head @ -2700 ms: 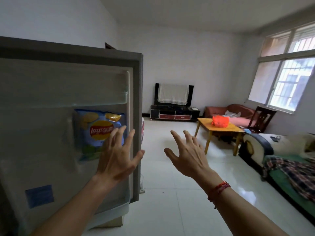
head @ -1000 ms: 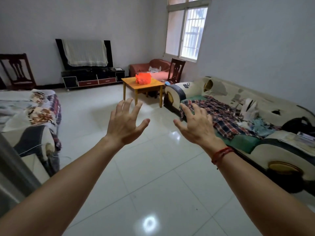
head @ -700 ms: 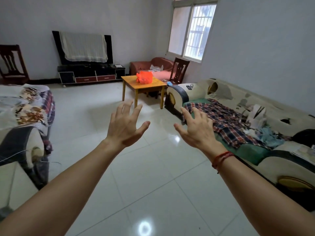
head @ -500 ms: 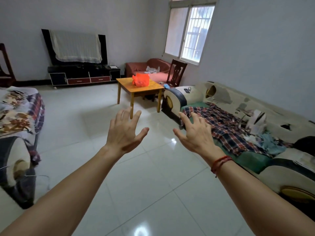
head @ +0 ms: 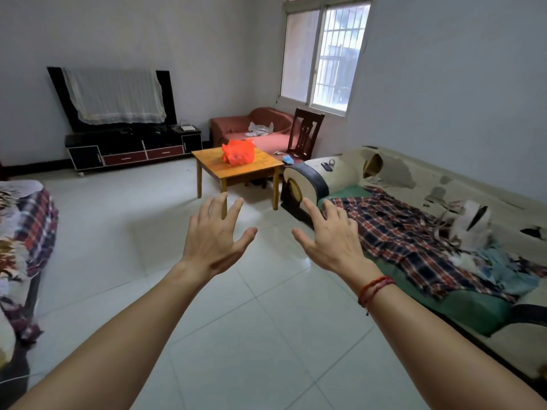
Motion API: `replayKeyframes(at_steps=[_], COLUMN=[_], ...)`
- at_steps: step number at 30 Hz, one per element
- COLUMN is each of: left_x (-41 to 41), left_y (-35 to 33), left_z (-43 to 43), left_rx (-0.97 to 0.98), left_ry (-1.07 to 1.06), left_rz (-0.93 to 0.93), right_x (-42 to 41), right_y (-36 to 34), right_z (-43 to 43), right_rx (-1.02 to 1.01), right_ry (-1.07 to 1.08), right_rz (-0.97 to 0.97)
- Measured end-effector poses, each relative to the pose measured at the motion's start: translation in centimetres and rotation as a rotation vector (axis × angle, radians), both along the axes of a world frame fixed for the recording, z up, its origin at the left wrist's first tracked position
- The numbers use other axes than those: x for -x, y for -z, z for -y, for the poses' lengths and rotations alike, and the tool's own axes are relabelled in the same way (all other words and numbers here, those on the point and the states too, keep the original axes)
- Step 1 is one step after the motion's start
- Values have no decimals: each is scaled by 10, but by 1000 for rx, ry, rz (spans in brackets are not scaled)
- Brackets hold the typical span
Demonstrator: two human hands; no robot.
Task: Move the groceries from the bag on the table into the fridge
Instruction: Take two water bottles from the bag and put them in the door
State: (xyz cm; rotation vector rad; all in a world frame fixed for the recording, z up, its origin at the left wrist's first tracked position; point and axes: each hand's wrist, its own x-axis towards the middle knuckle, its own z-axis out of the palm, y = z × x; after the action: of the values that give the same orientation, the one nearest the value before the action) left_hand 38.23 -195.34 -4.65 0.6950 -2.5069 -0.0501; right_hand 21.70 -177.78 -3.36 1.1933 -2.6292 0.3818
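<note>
Left hand: the left hand [head: 213, 242] was held out ahead at chest height, fingers spread and straight, holding nothing.
Right hand: the right hand [head: 332, 242] was likewise open with fingers splayed and empty; a red cord bracelet [head: 375, 288] sat on its wrist.
Bag: the orange bag [head: 238, 151] stood on the wooden table [head: 257, 169] at the far side of the room, well apart from both hands, with tiled floor [head: 236, 327] between.
Bag contents: could not be made out at this range, though the bag looked bulky, so goods were judged to be inside.
Fridge: not in view.
Done: judged partial at most. Neither hand carried any item.
Left to do: cross to the table, take goods from the bag, carry them to the fridge, and repeat until the bag was empty.
Change, 2.7 s back: the fridge door then filled the left of the view, a blue crisp packet stood in its door shelf and the left hand was at the door. The view had since turned to the room.
Change, last second: the table and bag stood larger and nearer the centre of the view, so the person was approaching. Both hands had stayed open and empty throughout.
</note>
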Motion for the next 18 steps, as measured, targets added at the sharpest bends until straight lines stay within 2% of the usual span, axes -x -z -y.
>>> replayKeyframes(at_steps=[9, 18], left_x=[167, 281], left_y=[1, 2], left_z=[111, 218], left_rx=[21, 12], left_ry=[-37, -87], left_rz=[47, 64], right_x=[177, 301], right_y=[10, 5], right_z=[117, 225], right_rx=[-39, -58], right_ry=[-28, -77], right_rz=[19, 21])
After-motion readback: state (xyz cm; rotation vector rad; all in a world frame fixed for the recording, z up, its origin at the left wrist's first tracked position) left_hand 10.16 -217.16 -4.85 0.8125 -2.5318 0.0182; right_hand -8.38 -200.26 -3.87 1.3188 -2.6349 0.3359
